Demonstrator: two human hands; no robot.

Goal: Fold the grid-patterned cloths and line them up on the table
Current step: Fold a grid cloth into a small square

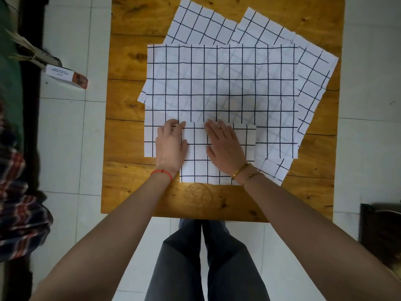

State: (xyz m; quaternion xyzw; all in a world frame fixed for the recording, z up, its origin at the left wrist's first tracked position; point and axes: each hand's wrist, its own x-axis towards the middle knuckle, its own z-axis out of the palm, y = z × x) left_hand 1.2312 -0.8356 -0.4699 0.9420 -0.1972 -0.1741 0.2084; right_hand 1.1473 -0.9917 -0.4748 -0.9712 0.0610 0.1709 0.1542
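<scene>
Presently both hands, left hand (171, 144) and right hand (225, 146), press flat with fingers straight on the folded cloth (195, 168) at the table's (130, 192) near edge (long axis side to side), unfolded cloths (217, 83) beyond; the floor box's (65, 76) print is illegible.

Matt white cloths (221, 83) with black grid lines lie on a table (128, 101) — glossy, knotty wood.
</scene>
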